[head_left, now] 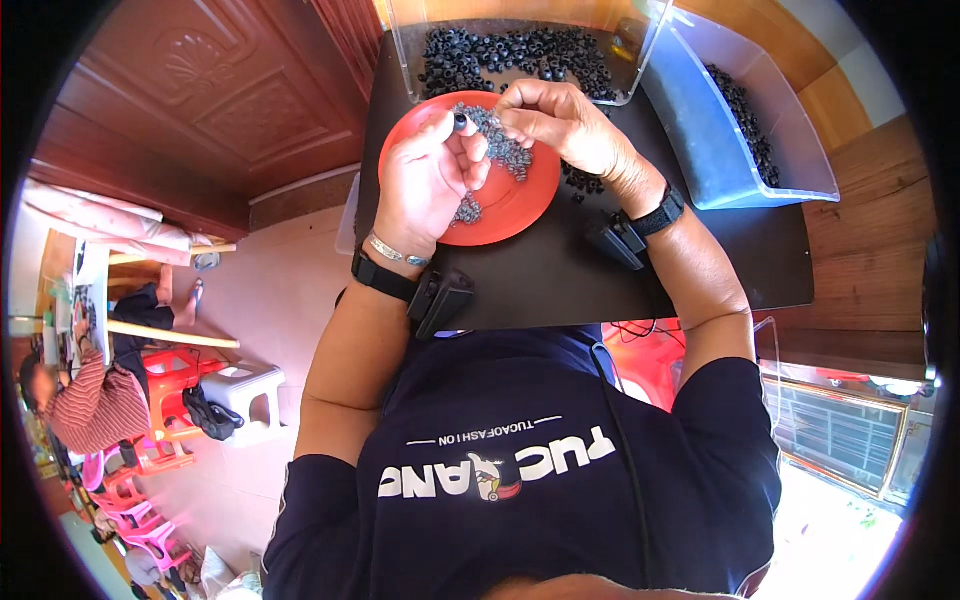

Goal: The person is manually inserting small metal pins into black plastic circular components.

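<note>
Over a round orange-red plate (530,215), my left hand (425,180) is turned palm up and pinches a small black round part (460,121) between thumb and finger. Close beside it, my right hand (560,125) has thumb and forefinger pressed together. Whatever tiny piece it holds is too small to make out. A heap of small grey metallic pieces (512,160) lies on the plate under both hands, with a smaller cluster (467,210) near my left palm.
Behind the plate stands a clear bin (630,85) holding many black parts (500,55). A bluish translucent bin (700,170) with more sits at right. Loose black parts (582,180) lie on the dark table (540,290). Stools (245,390) and a seated person (95,405) are at far left.
</note>
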Available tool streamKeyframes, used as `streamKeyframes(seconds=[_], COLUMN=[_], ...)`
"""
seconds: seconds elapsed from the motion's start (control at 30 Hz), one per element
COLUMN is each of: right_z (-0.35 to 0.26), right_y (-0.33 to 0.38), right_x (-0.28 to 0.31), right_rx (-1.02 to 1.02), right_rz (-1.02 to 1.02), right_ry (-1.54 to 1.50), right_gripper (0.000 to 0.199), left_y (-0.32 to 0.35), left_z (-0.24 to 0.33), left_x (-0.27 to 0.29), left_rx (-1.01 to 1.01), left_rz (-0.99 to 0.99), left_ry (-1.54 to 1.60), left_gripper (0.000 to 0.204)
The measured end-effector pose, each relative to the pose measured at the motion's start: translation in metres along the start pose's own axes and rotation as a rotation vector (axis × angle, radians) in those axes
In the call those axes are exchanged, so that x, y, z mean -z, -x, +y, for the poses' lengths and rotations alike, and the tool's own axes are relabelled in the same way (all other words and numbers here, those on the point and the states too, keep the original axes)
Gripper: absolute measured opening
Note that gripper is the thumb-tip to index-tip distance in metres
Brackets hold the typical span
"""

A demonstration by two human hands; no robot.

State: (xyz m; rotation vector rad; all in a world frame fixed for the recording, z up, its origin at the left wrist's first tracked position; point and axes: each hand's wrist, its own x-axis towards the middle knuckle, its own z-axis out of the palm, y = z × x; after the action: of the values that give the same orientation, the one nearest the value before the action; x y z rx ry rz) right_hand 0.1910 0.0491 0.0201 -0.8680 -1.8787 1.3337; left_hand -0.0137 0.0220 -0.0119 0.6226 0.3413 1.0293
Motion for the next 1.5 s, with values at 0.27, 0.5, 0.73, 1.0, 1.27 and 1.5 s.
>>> streamKeyframes(seconds=[0.27, 0.5, 0.73, 1.0, 1.27, 1.5], right_z=[-0.003, -0.015, -0.015, -0.015, -0.016, -0.010], right_y=[0.002, 0.005, 0.004, 0.006, 0.006, 0.003], right_x=[0.003, -0.004, -0.006, -0.008, -0.009, -0.008], right_rx=[0.132, 0.256, 0.504, 0.467, 0.197, 0.098], right_rz=[-0.096, -0.001, 0.059, 0.060, -0.002, -0.015], right_ry=[-0.216, -0.001, 0.557, 0.614, 0.299, 0.198], right_gripper=[0.014, 0.011, 0.013, 0.012, 0.009, 0.012], left_y=[0.004, 0.004, 0.005, 0.007, 0.004, 0.003], left_z=[-0.003, -0.004, -0.004, -0.002, -0.002, -0.002], left_x=[-0.007, -0.001, -0.012, -0.012, -0.007, -0.004], left_rx=[-0.045, -0.067, -0.181, -0.118, -0.039, -0.056], left_rz=[0.091, 0.015, 0.034, 0.013, -0.019, -0.017], left_ry=[-0.146, -0.159, -0.249, -0.281, -0.073, -0.080], left_gripper=[0.019, 0.017, 0.016, 0.015, 0.013, 0.014])
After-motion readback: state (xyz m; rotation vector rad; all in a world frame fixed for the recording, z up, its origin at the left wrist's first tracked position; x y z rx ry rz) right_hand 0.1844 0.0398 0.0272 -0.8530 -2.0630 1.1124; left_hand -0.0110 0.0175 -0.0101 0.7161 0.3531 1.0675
